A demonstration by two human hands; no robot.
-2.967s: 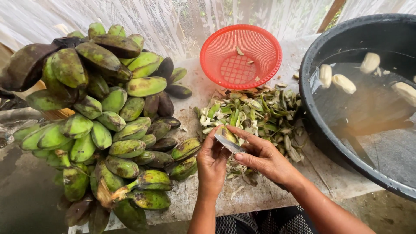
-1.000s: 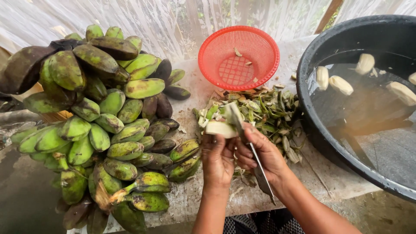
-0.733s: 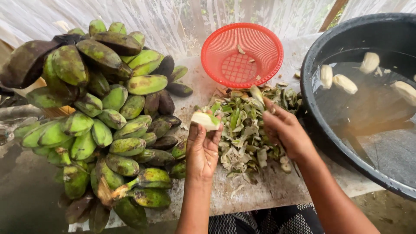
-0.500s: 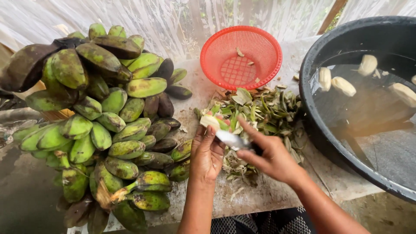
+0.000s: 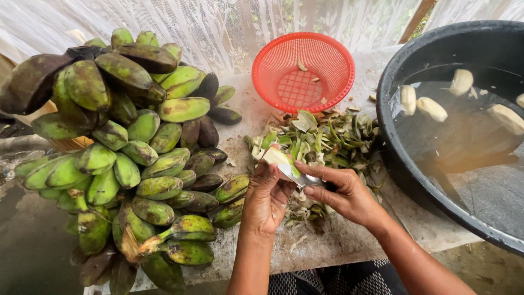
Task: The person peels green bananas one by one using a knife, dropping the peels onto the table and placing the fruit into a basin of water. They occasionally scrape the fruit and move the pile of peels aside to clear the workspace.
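My left hand holds a partly peeled banana, pale flesh showing with a strip of green skin left on it. My right hand grips a knife whose metal blade lies against the banana's side. Both hands are over a heap of green and white peelings on the worn table. The knife's handle is hidden inside my right hand.
A big pile of green and brown-blotched bananas fills the left side. A red mesh basket with a few scraps stands behind the peelings. At right a large black tub of water holds several peeled bananas. A lace curtain hangs behind.
My right hand dropped a strip of peel onto the heap and came back with the knife. The blade now rests on the banana, which my left hand has lowered and turned.
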